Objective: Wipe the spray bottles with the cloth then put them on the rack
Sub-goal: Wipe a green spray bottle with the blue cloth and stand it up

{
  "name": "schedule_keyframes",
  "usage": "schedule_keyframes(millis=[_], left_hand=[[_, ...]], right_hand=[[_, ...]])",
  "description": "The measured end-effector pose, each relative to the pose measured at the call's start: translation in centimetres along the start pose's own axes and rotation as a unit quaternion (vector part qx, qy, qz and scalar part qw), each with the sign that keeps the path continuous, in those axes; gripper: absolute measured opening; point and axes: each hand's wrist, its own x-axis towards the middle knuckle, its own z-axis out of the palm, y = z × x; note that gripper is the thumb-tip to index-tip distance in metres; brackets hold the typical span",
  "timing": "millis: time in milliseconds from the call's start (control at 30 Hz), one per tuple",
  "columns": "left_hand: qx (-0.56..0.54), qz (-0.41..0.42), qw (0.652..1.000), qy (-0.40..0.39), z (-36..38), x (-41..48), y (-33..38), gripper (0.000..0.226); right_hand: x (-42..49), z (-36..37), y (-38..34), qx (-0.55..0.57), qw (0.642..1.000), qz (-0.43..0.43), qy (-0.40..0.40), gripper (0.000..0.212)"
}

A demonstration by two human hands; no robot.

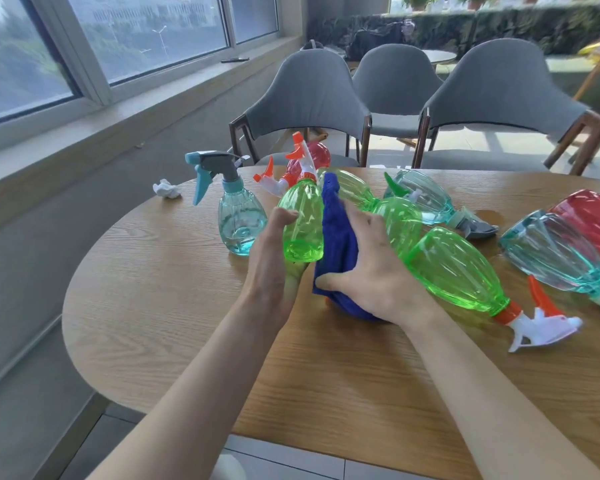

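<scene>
Teal bottle (239, 220) — shallow liquid (238, 245) inside

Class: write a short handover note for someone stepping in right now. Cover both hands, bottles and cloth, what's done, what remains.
Left hand grips a green bottle, raised off the table.
Right hand holds the blue cloth against its side.
A teal bottle stands left of it; the lying bottles are scattered to the right and behind.
Done: none racked that I can see; no rack in view.
Left: finish this wipe, do the others, rack all.
</scene>
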Motion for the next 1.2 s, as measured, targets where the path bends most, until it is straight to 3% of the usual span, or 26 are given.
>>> schedule_keyframes(millis=[67, 133, 233, 367, 433, 567, 700, 800, 933, 1200], left_hand=[[0.012, 0.012, 1.000, 0.019, -0.1, 0.1, 0.0, 0.024], [0.041, 0.023, 0.998, 0.051, -0.2, 0.3, 0.0, 0.051], [0.084, 0.035, 0.993, 0.070, -0.2, 0.0, 0.1, 0.085], [0.159, 0.055, 0.983, 0.075, 0.1, -0.5, 0.1, 0.086], [0.187, 0.073, 0.977, 0.069, 0.3, -0.9, 0.1, 0.076], [0.214, 0.099, 0.972, 0.014, 0.8, -1.2, -0.5, 0.065], [0.252, 0.134, 0.958, 0.014, 0.7, -1.0, -0.5, 0.059], [0.294, 0.160, 0.942, 0.004, 0.9, -1.4, -0.3, 0.061], [0.358, 0.196, 0.912, -0.029, 1.5, -1.9, -0.8, 0.091], [0.318, 0.201, 0.926, -0.018, 1.5, -1.2, -0.5, 0.073]], right_hand=[[0.0, 0.2, -0.2, -0.004, 0.999, -0.002, 0.053, 0.096], [0.0, 0.1, -0.6, 0.097, 0.987, 0.036, 0.119, 0.066], [0.5, -0.5, -0.7, 0.267, 0.939, 0.093, 0.198, 0.032], [0.3, -1.0, -0.6, 0.279, 0.933, 0.052, 0.221, 0.041], [0.1, -0.8, -1.0, 0.245, 0.949, 0.016, 0.196, 0.037], [0.0, -0.4, -1.5, 0.154, 0.979, -0.070, 0.112, 0.052], [-0.3, 0.7, -1.0, 0.061, 0.981, -0.145, 0.116, 0.046], [0.0, -0.2, -1.1, 0.093, 0.980, -0.141, 0.110, 0.045], [0.7, -1.9, -0.9, 0.137, 0.979, -0.099, 0.114, 0.052], [0.1, -1.0, -0.8, 0.161, 0.970, -0.134, 0.119, 0.051]])
